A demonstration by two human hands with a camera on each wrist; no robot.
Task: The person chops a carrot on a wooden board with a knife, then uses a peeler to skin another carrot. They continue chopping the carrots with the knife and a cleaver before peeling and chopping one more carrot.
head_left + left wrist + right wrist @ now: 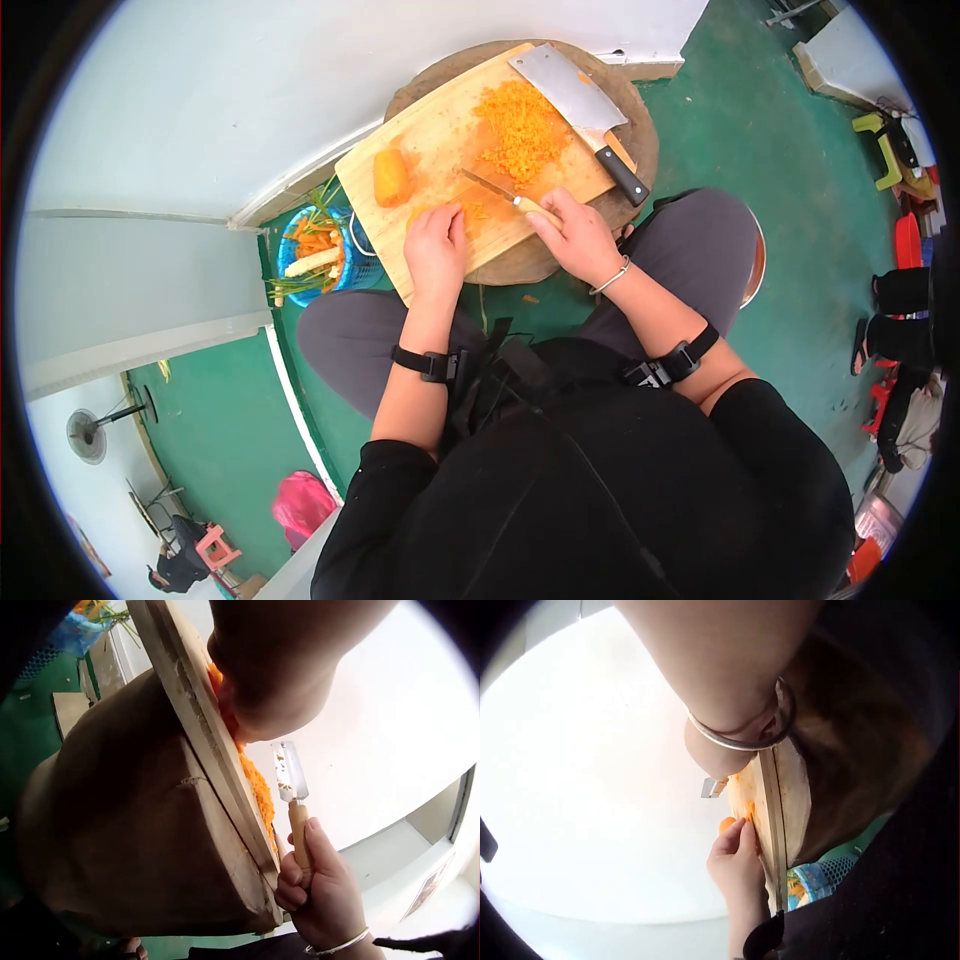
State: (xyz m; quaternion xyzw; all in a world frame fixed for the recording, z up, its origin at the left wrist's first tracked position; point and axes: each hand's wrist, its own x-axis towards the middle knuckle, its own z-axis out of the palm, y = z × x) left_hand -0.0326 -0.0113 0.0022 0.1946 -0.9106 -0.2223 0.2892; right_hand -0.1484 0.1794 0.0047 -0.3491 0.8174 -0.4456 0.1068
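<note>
My right hand (580,240) grips the light wooden handle of a small knife (291,772), whose blade points left over the cutting board (500,240). Bits of orange cling to the blade. At the board's near side, my left hand (437,252) holds cut carrot strips (478,212) under its bent fingertips; the fingers partly hide them. Beyond it lies a thick peeled carrot piece (391,178). A heap of finely chopped carrot (520,130) is spread near the far right of the board. In the right wrist view, the left thumb and fingers come together at the board surface.
A cleaver (570,88) with a black handle lies along the board's right edge. The board sits on a round wooden block (640,120). Left of it stands a blue basket (350,262) of peelings and greens. A white wall (250,90) rises behind.
</note>
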